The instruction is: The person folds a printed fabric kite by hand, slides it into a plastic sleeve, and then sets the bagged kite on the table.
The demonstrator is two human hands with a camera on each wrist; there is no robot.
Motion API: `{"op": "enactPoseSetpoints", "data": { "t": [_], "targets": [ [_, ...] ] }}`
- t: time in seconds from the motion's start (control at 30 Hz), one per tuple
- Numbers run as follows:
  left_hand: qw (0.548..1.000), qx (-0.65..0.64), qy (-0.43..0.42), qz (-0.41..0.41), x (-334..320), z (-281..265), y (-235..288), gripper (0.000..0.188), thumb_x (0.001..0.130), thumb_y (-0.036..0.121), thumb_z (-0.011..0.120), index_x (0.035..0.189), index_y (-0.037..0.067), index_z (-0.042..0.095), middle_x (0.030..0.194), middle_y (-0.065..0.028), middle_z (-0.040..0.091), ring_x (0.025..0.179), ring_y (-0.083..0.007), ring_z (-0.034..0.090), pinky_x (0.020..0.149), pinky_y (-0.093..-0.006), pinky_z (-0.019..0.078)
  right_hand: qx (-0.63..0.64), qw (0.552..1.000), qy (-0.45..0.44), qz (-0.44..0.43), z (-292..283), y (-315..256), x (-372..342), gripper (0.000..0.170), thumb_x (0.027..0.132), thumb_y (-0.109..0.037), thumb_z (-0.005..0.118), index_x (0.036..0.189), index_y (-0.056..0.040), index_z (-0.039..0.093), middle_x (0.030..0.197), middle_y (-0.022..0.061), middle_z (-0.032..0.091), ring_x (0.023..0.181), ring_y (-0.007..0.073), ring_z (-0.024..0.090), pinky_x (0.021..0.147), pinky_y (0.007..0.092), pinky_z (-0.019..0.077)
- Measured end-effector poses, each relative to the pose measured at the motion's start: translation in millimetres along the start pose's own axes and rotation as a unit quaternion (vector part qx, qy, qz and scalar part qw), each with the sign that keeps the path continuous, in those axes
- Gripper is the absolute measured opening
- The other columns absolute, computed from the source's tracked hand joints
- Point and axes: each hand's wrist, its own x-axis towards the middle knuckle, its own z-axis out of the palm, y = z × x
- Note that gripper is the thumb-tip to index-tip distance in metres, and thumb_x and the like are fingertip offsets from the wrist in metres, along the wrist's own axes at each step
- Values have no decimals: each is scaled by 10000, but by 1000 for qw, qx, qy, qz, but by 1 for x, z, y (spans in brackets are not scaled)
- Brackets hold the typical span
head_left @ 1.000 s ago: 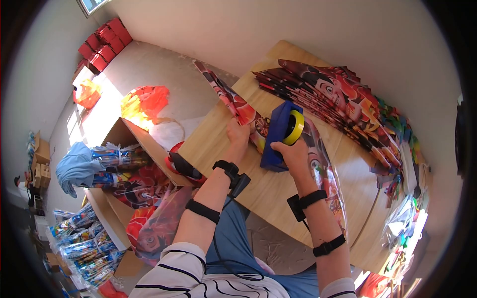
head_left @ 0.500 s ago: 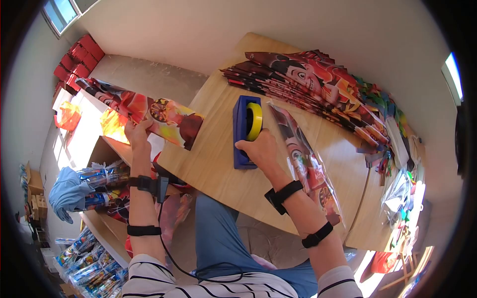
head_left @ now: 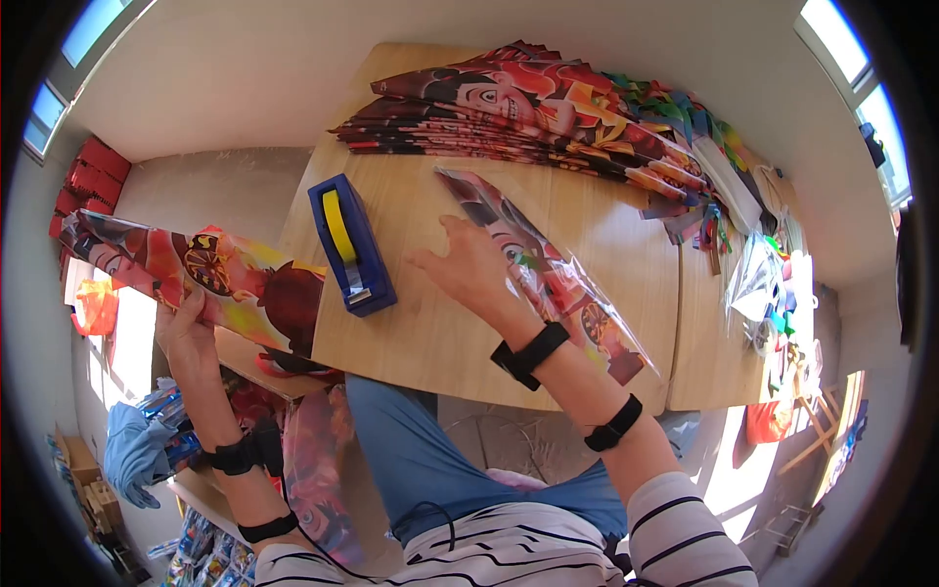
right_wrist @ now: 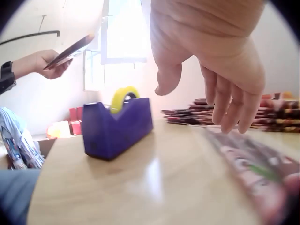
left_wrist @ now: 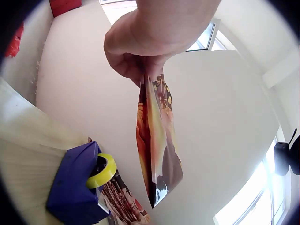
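Note:
My left hand pinches the edge of a printed, folded sheet held out at the left, off the table's edge; in the left wrist view the sheet hangs edge-on from the fingers. The right hand, fingers spread and holding nothing, is over the table beside a second printed piece in clear film. In the right wrist view its fingers hang above that piece. Between the hands stands a blue tape dispenser with a yellow tape roll, touched by neither.
A fanned stack of printed sheets lies along the far side of the wooden table. Colourful ribbons and clear bags lie at the right. Low at the left are cartons and wrapped bundles; red boxes stand beyond.
The right hand has let go of the tape dispenser and moved right toward the film-wrapped piece. My left hand has carried its sheet farther left, away from the dispenser. The head view has turned right.

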Motion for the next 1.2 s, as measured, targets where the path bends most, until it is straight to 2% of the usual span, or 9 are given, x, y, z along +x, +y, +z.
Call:
{"op": "enactPoseSetpoints", "data": {
  "t": [0.13,0.2,0.27,0.37,0.47,0.67,0.87,1.07,1.2],
  "targets": [
    [1000,-1,-11,-19,-34,27,-7,490,824,-86,668,1289,-3,538,1168,-89,648,1031,-194,639,929,-332,526,-179,978,88,58,-105,123,-40,698,643,-313,878,1207,-19,589,1097,194,640,1046,384,612,883,454,518],
    [999,-10,-24,-30,-44,39,-16,506,822,-96,659,1303,-5,532,1194,-94,648,1066,-200,640,962,-342,523,-194,970,10,148,-137,166,-62,786,598,-279,897,1252,-13,550,1110,203,636,1078,388,610,895,447,520],
    [998,-22,-42,-33,-53,56,-24,513,823,-104,653,1310,-5,527,1195,-99,652,1062,-204,649,970,-348,527,-160,962,-55,214,-146,200,-80,784,581,-254,904,1233,-10,542,1140,213,633,1100,388,610,899,443,522],
    [996,-22,-69,-58,-65,77,-28,492,822,-111,652,1287,7,538,1132,-97,674,967,-189,678,895,-322,555,-154,974,-28,163,-132,222,-91,781,539,-224,908,1215,-26,570,1051,239,668,1024,417,639,868,436,519],
    [995,-5,-73,-64,-78,97,-21,454,816,-111,655,1242,12,555,1101,-92,680,914,-179,683,851,-308,564,-119,972,-50,197,-126,213,-88,731,539,-197,903,1171,-27,578,1012,218,688,975,412,652,835,447,521],
    [993,24,-108,-48,-88,104,-14,424,826,-97,645,1228,-1,554,1114,-95,677,953,-176,679,889,-310,552,-109,976,-76,175,-124,207,-90,272,643,-128,767,838,14,641,920,235,692,961,426,661,804,463,533],
    [991,25,-119,-50,-93,108,-12,438,833,-91,630,1255,-13,542,1144,-100,670,982,-180,673,921,-309,541,-28,985,-86,145,-129,202,-89,217,639,-90,703,774,39,592,796,245,638,791,404,632,692,440,493],
    [989,35,-131,-55,-97,114,-9,442,827,-90,629,1253,-15,544,1147,-103,671,977,-186,676,913,-309,547,180,982,-59,7,-150,185,-93,198,671,7,668,774,11,499,684,93,516,617,187,489,581,339,406],
    [990,46,-124,-59,-105,127,-6,434,814,-81,636,1235,-14,554,1112,-93,681,948,-176,685,863,-296,564,349,933,-74,49,-175,147,-70,148,731,72,637,775,-15,526,721,32,564,627,109,520,566,264,399]
  ]
}}
